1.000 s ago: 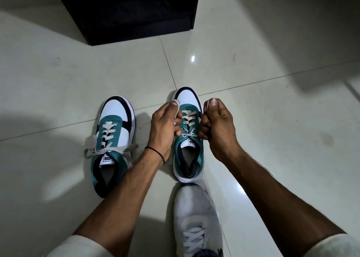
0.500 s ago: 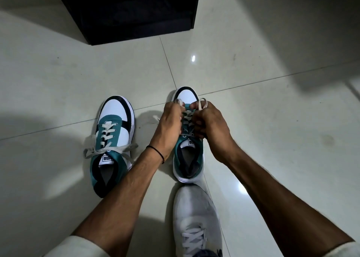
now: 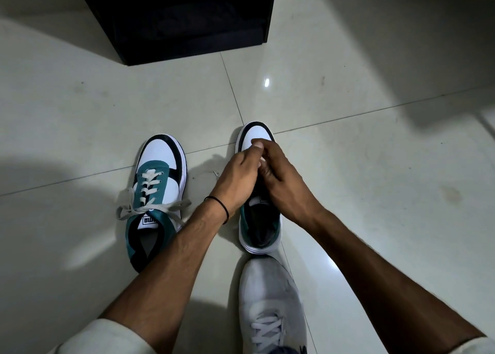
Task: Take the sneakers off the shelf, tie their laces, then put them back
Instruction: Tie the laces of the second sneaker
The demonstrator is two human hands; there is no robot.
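Observation:
Two teal, white and black sneakers stand on the tiled floor, toes pointing away from me. The left sneaker (image 3: 158,190) has its white laces tied in a bow across the tongue. My left hand (image 3: 238,176) and my right hand (image 3: 278,176) press together over the right sneaker (image 3: 258,219), fingers pinched on its white laces. The hands hide most of those laces; one lace tip (image 3: 215,174) sticks out to the left of my left hand. A black band circles my left wrist.
A dark open shelf (image 3: 187,18) stands on the floor ahead, its inside too dark to read. A grey sneaker on a foot (image 3: 270,305) sits just behind the right sneaker. Glossy pale floor tiles (image 3: 375,166) surround everything.
My hands, apart and each pulling a lace one second ago, have come together over the right sneaker's lacing and moved slightly toward its toe.

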